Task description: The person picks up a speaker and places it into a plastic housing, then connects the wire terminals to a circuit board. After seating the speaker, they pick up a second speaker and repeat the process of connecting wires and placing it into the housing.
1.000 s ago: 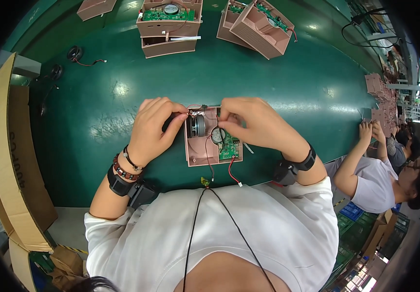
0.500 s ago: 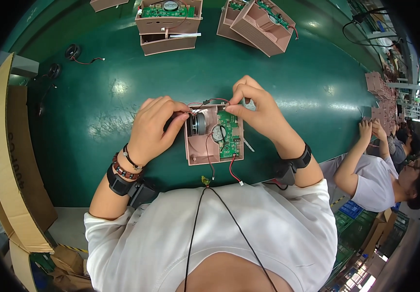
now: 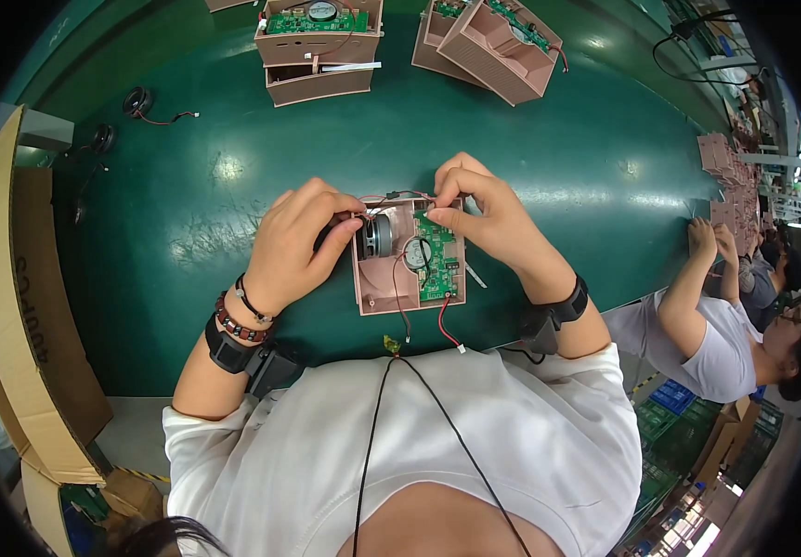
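Note:
A pink plastic housing point(image 3: 384, 295) lies open on the bench in front of me. Its right half carries a green circuit board point(image 3: 438, 271) with a round metal part on it. My left hand point(image 3: 300, 239) is closed round a black and silver speaker point(image 3: 378, 236), which sits sideways at the left wall. From the speaker a thin red-black wire point(image 3: 406, 194) runs along the far edge. My right hand point(image 3: 491, 218) pinches that wire's end at the board's far edge; the fingers hide the tip. A red lead point(image 3: 443, 327) with a white plug hangs over the near wall.
More pink housings with boards stand at the back centre point(image 3: 319, 85) and back right point(image 3: 498, 51). Loose speakers point(image 3: 137, 101) lie at the far left on the green bench. A cardboard box point(image 3: 61, 306) borders the left side. A co-worker point(image 3: 707, 325) works at the right.
My right hand has come slightly down and nearer, its fingertips now lower over the board's far edge. My left hand keeps its hold on the speaker.

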Available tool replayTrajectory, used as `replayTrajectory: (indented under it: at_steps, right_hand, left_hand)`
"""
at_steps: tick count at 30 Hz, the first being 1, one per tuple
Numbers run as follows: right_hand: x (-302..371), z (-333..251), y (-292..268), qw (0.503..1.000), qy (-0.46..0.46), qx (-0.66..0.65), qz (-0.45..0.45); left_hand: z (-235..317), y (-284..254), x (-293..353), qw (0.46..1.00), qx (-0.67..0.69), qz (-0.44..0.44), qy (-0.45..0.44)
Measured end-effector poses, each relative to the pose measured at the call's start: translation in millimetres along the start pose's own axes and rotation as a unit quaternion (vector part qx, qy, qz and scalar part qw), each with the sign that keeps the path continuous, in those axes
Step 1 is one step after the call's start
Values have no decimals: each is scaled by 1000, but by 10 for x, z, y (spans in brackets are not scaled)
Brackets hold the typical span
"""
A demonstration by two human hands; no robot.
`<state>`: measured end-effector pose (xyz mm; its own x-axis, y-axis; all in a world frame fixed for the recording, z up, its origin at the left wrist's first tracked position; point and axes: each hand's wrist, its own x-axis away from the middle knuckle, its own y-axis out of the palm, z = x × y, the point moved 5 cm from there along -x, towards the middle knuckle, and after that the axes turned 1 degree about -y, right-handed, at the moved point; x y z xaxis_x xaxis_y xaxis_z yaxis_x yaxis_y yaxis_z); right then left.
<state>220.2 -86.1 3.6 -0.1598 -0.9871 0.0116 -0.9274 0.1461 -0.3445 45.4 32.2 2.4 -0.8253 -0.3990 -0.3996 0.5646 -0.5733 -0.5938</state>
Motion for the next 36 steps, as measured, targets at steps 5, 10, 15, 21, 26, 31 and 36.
replayTrajectory:
  at_steps: [5,10,15,21,26,31,36]
  right_hand:
    - [-8,12,-38,998,-4,-24,62]
    - [-4,30,-58,998,24,-19,62]
    - [-31,-141,-124,994,-20,68,83]
    - [-47,-289,-165,949,-111,259,141]
    - [-46,-290,-127,952,-89,269,114]
    - [-26,-201,-96,987,-38,147,61]
    - [17,-155,-38,996,-10,74,41]
  left_hand:
    - [-33,5,-26,1000,5,-1,-2]
    - [-7,12,-9,1000,16,-3,-1]
    - [-40,-2,-16,999,39,-13,-28]
    - [-58,-3,-8,997,45,-51,-41]
    - [-73,-6,-17,996,53,-54,-39]
    - [-64,-12,-28,998,48,-28,-27]
    - [-66,-12,-34,998,52,-28,-24]
